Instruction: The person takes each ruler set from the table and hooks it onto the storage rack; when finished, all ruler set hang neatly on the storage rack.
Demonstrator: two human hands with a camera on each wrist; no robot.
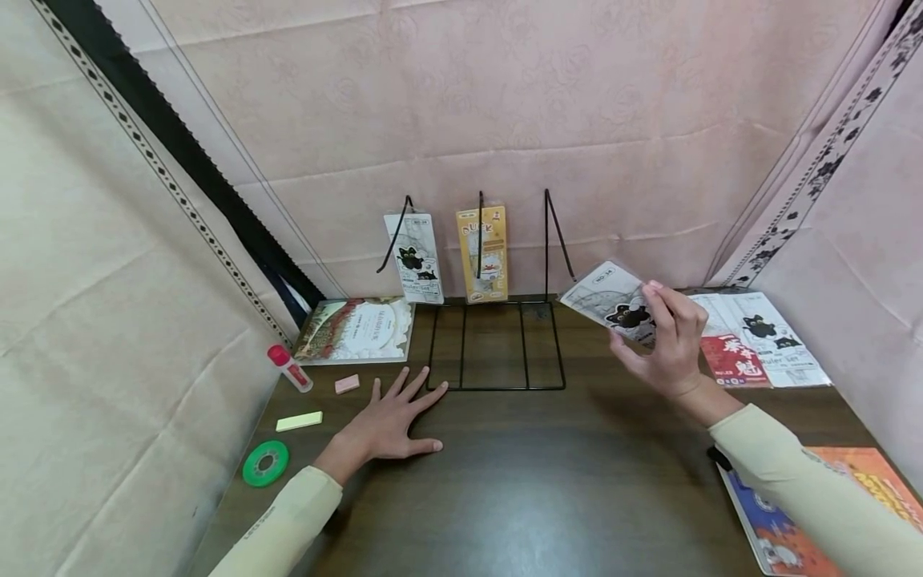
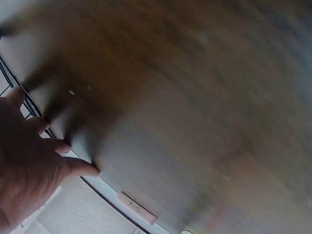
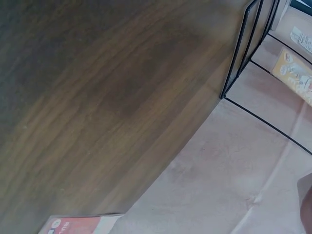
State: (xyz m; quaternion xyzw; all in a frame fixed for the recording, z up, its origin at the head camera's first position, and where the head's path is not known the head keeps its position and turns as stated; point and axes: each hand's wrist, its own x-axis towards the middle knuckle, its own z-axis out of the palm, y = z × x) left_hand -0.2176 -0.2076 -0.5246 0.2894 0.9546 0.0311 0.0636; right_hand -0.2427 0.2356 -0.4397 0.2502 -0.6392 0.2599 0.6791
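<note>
My right hand point(image 1: 671, 344) pinches a flat white packet point(image 1: 602, 292) with a black cat picture, tilted in the air right of a black wire display rack point(image 1: 497, 389). Only a sliver of that hand shows at the right edge of the right wrist view. My left hand point(image 1: 392, 421) lies on the table with fingers spread, fingertips at the rack's front left corner. From the rack's left hook hangs a similar white packet point(image 1: 414, 256). A yellow packet point(image 1: 496, 240) hangs on its middle hook. The right hook holds nothing.
At left are a picture booklet point(image 1: 353, 332), a red-capped glue stick point(image 1: 291, 369), a pink eraser point(image 1: 347, 385), a pale green strip point(image 1: 299, 421) and a green tape roll point(image 1: 266, 464). White packets point(image 1: 786, 349) and a red packet point(image 1: 731, 361) lie right, beyond colourful books point(image 1: 779, 521).
</note>
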